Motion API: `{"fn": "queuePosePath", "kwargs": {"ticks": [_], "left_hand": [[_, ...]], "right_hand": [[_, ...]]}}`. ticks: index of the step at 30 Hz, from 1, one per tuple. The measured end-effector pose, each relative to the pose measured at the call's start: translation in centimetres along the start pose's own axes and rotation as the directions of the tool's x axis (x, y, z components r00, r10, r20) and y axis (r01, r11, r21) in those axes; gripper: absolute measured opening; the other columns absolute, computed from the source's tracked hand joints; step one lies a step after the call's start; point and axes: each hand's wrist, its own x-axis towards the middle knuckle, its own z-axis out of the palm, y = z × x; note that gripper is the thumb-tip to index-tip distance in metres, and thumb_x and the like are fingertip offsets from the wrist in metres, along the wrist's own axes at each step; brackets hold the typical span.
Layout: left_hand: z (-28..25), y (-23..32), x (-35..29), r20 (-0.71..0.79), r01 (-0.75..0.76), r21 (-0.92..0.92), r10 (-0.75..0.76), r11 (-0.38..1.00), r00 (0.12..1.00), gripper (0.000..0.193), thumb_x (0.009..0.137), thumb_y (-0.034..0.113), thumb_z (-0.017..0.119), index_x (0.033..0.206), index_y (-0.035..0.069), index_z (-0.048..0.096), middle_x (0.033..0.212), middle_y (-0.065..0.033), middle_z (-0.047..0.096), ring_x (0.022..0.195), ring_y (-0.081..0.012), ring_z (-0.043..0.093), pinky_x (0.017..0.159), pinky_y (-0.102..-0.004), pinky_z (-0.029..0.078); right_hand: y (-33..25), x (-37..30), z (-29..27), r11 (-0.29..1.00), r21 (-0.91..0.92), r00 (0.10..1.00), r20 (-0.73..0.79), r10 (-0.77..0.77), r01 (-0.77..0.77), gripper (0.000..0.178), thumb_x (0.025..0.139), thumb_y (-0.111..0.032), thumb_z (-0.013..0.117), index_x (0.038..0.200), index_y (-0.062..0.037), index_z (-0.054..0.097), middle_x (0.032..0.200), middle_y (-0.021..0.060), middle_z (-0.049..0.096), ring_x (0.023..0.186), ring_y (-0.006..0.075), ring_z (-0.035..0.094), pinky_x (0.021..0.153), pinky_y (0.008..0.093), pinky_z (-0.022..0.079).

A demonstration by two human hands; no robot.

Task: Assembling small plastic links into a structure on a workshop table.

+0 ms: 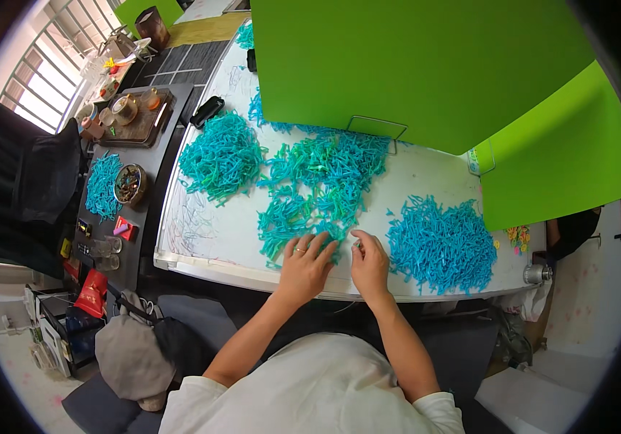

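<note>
At the near edge of a white tabletop (193, 230), a middle heap (325, 170) of small, thin plastic-looking pieces, teal mixed with green, lies straight ahead of the person's two hands. Its long axis runs away from the body, from the fingertips back toward a tall green panel (412, 65), so both hands stand at its near end. The left hand (305, 266) is the nearer one, palm down with the fingers fanned apart over the closest pieces, a ring on one finger; whether any piece is caught beneath them cannot be told. The right hand (370, 266) is just beside the heap's right flank, thumb and forefinger brought close together — something small and dark seems to sit at their tips, but I cannot tell whether it is pinched. Single pieces point every which way, slim and slightly bent, with a smooth, faintly glossy look. Beyond the right hand lies a broad blue heap (440, 246), denser and more even in colour; off to the left, well apart from the fingers, sits a rounded teal heap (222, 155) with a few green pieces at its lower edge. The tabletop is smooth and pale, marked with scribbles on its left — the panel's face is flat and matte.
</note>
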Motion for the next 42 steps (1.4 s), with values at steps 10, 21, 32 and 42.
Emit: {"fn": "queuePosePath", "kwargs": {"ticks": [10, 21, 32, 42], "left_hand": [[-1.9, -3.4, -1.4, -0.085, 0.009, -0.104, -0.017, 0.995, 0.996, 0.027, 0.077, 0.001, 0.079, 0.1, 0.013, 0.072, 0.118, -0.0067, 0.068, 0.117, -0.0312, 0.064, 0.099, -0.0489, 0.047], [-1.3, -3.8, -2.3, -0.141, 0.082, -0.168, -0.107, 0.982, 0.984, 0.036, 0.075, -0.01, 0.074, 0.107, 0.009, 0.073, 0.125, -0.0129, 0.067, 0.116, -0.0383, 0.064, 0.097, -0.0491, 0.051], [-3.8, -5.7, -2.4, -0.367, 0.207, -0.201, -0.269, 0.957, 0.89, 0.032, 0.079, -0.014, 0.071, 0.103, 0.007, 0.076, 0.124, -0.0164, 0.07, 0.117, -0.038, 0.065, 0.098, -0.0468, 0.051], [-4.0, -7.6, -3.7, -0.43, 0.312, -0.306, -0.423, 0.899, 0.797, 0.027, 0.084, -0.015, 0.07, 0.102, 0.005, 0.075, 0.122, -0.0152, 0.07, 0.116, -0.032, 0.066, 0.098, -0.0418, 0.052]], "right_hand": [[0.1, 0.7, -0.2, 0.997, -0.078, 0.997, 0.071, 0.02, -0.014, 0.012, 0.09, -0.002, 0.078, 0.101, -0.0054, 0.078, 0.097, 0.0111, 0.069, 0.075, 0.0286, 0.069, 0.071, 0.04, 0.055], [0.6, 0.4, -1.4, 0.999, -0.021, 0.992, 0.123, 0.033, -0.031, 0.016, 0.088, -0.001, 0.08, 0.103, -0.0053, 0.079, 0.095, 0.0121, 0.074, 0.074, 0.0255, 0.07, 0.068, 0.0374, 0.055], [-1.6, 1.4, 0.6, 0.985, -0.086, 0.985, 0.109, -0.137, 0.146, 0.023, 0.085, -0.007, 0.086, 0.105, -0.0061, 0.075, 0.102, 0.0105, 0.075, 0.084, 0.0318, 0.072, 0.075, 0.0416, 0.058], [-3.0, 1.0, 1.6, 0.982, 0.017, 0.941, 0.289, 0.174, -0.187, 0.03, 0.084, 0.0, 0.085, 0.111, -0.0049, 0.074, 0.099, 0.0085, 0.076, 0.083, 0.0174, 0.07, 0.076, 0.0324, 0.057]]}}
